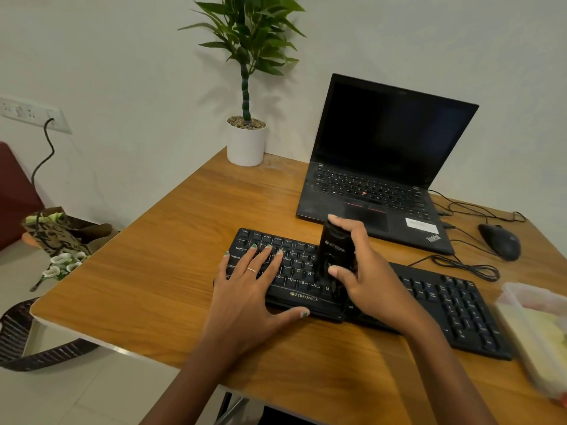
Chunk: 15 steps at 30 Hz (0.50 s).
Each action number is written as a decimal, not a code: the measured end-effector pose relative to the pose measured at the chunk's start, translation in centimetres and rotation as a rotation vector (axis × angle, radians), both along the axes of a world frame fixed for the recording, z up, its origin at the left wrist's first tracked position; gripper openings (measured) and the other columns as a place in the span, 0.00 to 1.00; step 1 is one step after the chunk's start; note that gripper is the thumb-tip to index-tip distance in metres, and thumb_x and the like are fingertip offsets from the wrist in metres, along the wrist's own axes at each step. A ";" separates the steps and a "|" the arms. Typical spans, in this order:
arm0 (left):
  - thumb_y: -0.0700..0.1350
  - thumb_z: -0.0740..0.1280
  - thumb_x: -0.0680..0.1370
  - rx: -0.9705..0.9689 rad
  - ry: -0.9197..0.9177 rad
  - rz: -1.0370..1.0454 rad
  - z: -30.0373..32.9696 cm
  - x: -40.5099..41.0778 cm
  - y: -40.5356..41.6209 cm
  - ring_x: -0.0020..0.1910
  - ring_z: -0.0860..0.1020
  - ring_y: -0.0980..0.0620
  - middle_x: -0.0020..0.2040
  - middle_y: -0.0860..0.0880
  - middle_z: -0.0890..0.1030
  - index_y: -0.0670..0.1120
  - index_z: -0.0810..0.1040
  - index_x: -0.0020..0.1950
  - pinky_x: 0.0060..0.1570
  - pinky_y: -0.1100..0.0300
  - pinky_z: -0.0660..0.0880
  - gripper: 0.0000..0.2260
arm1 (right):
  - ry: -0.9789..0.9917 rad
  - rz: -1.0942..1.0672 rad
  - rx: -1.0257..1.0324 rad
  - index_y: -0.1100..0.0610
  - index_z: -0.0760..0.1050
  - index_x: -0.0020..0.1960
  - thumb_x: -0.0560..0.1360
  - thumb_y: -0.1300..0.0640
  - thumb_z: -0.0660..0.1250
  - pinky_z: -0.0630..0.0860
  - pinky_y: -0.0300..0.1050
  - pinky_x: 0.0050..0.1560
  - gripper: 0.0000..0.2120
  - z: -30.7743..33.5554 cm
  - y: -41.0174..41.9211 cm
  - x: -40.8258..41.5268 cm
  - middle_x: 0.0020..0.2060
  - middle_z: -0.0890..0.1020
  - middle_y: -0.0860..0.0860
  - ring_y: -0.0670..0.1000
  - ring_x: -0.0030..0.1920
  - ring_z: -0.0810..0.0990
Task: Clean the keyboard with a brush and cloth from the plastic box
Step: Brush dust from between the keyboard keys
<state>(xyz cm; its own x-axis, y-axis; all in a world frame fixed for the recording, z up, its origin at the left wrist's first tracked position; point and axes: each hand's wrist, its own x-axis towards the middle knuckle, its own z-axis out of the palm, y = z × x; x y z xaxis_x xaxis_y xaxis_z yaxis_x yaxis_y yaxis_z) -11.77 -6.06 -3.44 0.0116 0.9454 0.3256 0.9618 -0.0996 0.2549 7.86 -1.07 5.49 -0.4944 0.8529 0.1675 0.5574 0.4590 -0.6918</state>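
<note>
A black full-size keyboard (435,305) with the brand name ZEBRONICS printed on its front edge is laid across the middle of a wooden table (147,265) with a warm orange-brown grain. The left hand (248,286) is laid flat on the keys at the left part of the keyboard, its fingers straight and spread wide, the thumb stretched along the front edge; a thin ring is worn on one finger. A black brush (334,256) with a chunky upright handle is held in the right hand (365,271), the fingers curled over its top and the thumb pressed against its near side; its dark bristles are set down on the keys near the middle of the keyboard (just right of the left hand's fingertips). A translucent plastic box (534,329), blurred at the right edge of the table, is seen just beside the keyboard's right end, with something pale yellow inside that cannot be made out. Behind the keyboard an open black laptop (386,167) with a dark screen is placed, a black mouse (500,240) to its right. A green plant in a white cylindrical pot (246,142) is stood at the far edge.
</note>
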 end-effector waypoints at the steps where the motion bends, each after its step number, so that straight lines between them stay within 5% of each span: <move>1: 0.81 0.42 0.67 0.001 -0.001 0.000 0.0 0.1 0.0 0.76 0.58 0.50 0.76 0.50 0.62 0.53 0.60 0.77 0.73 0.41 0.48 0.47 | 0.017 0.052 -0.060 0.32 0.54 0.68 0.76 0.64 0.65 0.80 0.49 0.49 0.35 0.2 -0.1 0.1 0.59 0.72 0.44 0.48 0.54 0.77; 7: 0.81 0.42 0.68 0.006 -0.004 -0.003 0.0 0.1 0.0 0.76 0.59 0.49 0.76 0.50 0.64 0.52 0.62 0.77 0.73 0.39 0.50 0.47 | 0.053 -0.006 -0.050 0.32 0.52 0.68 0.76 0.64 0.64 0.81 0.51 0.46 0.35 0.1 0.2 0.4 0.57 0.74 0.48 0.48 0.50 0.79; 11: 0.80 0.44 0.69 0.005 0.007 -0.005 -0.2 0.1 0.1 0.75 0.62 0.48 0.74 0.49 0.67 0.52 0.65 0.75 0.71 0.38 0.54 0.46 | 0.156 0.117 -0.187 0.31 0.57 0.66 0.75 0.65 0.66 0.80 0.49 0.51 0.35 0.1 -0.5 0.6 0.58 0.71 0.38 0.46 0.58 0.76; 15: 0.79 0.46 0.70 0.011 0.012 -0.004 -0.3 0.1 0.1 0.74 0.64 0.47 0.73 0.48 0.69 0.51 0.67 0.75 0.71 0.37 0.56 0.45 | 0.097 -0.016 -0.098 0.32 0.51 0.68 0.76 0.61 0.65 0.81 0.48 0.46 0.35 -0.3 -0.4 0.4 0.53 0.72 0.39 0.47 0.53 0.78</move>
<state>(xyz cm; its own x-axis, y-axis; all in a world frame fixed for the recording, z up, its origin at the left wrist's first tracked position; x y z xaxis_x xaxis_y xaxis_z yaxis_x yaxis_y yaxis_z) -11.71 -5.93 -3.77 0.0199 0.9419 0.3354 0.9644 -0.1065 0.2420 8.24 -1.49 5.17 -0.4662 0.8752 0.1291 0.4929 0.3781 -0.7836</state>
